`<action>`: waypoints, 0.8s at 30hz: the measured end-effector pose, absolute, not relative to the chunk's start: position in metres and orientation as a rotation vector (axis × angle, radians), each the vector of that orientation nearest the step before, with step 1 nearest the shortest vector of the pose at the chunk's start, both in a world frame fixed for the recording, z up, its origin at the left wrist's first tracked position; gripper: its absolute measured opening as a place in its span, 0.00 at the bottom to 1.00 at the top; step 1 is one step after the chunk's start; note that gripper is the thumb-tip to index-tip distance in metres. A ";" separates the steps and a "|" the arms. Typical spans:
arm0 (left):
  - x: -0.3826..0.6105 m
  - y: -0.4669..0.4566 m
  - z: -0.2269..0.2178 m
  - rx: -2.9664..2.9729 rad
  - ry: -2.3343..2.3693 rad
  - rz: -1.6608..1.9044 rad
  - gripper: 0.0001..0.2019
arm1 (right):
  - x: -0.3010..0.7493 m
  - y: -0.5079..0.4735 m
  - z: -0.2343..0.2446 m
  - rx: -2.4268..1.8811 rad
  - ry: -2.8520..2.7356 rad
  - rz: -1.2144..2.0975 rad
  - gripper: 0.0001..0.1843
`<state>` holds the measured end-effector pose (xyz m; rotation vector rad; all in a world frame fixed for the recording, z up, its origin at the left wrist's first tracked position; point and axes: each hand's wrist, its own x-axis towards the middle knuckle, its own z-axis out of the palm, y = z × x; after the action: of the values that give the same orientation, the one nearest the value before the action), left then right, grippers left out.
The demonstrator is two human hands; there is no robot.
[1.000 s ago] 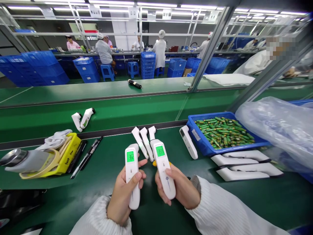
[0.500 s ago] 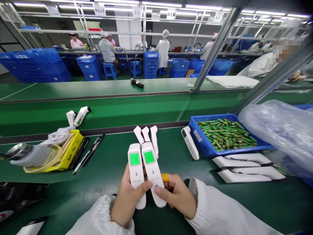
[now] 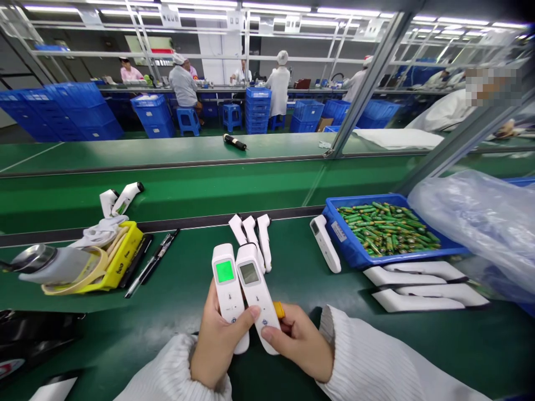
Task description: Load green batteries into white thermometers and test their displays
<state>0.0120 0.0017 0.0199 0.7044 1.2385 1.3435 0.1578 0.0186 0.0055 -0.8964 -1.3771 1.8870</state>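
Observation:
Two white infrared thermometers are held side by side above the green bench. The left thermometer (image 3: 229,292) has a lit green screen, and my left hand (image 3: 217,337) is closed around it, its thumb reaching across to the other one. My right hand (image 3: 301,340) grips the right thermometer (image 3: 256,295), whose screen is grey, with the thumb on its lower front. A yellow cover (image 3: 279,309) sits on a finger of my right hand. Just behind are three more white thermometers (image 3: 264,239), partly hidden by the held ones. A single thermometer (image 3: 326,245) lies to the right.
A blue bin (image 3: 355,255) of green batteries stands at right, beside clear plastic bags (image 3: 480,223). Several white thermometers (image 3: 422,301) lie before it. At left are a yellow tray (image 3: 129,262), pens (image 3: 152,262) and a bottle (image 3: 54,267). Two thermometers (image 3: 125,197) lie on the green belt (image 3: 200,189).
The right thermometer's screen has gone from green to grey. Both held thermometers have shifted slightly left. The two thermometers on the belt have moved left.

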 end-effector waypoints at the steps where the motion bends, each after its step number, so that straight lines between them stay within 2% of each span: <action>1: 0.012 0.002 0.021 0.712 1.247 1.341 0.27 | 0.159 0.019 0.006 -0.900 -1.435 1.832 0.20; 5: 0.013 0.001 0.024 0.723 1.257 1.334 0.27 | 0.162 0.021 0.005 -0.908 -1.680 1.682 0.18; 9: 0.016 -0.003 0.028 0.724 1.295 1.298 0.27 | 0.163 0.022 0.001 -0.856 -1.620 2.063 0.23; 11: 0.017 -0.003 0.029 0.735 1.297 1.273 0.27 | 0.163 0.021 -0.001 -0.885 -1.572 2.138 0.24; 17: 0.019 -0.003 0.030 0.753 1.276 1.286 0.25 | 0.163 0.016 -0.004 -1.029 -1.544 2.065 0.25; 24: 0.014 -0.002 0.024 0.812 1.251 1.199 0.25 | 0.162 0.015 -0.007 -1.073 -1.529 2.053 0.19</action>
<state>0.0136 -0.0021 0.0244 0.8121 1.2507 1.1994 0.1621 0.0151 -0.0074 -1.0731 -1.5290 2.0530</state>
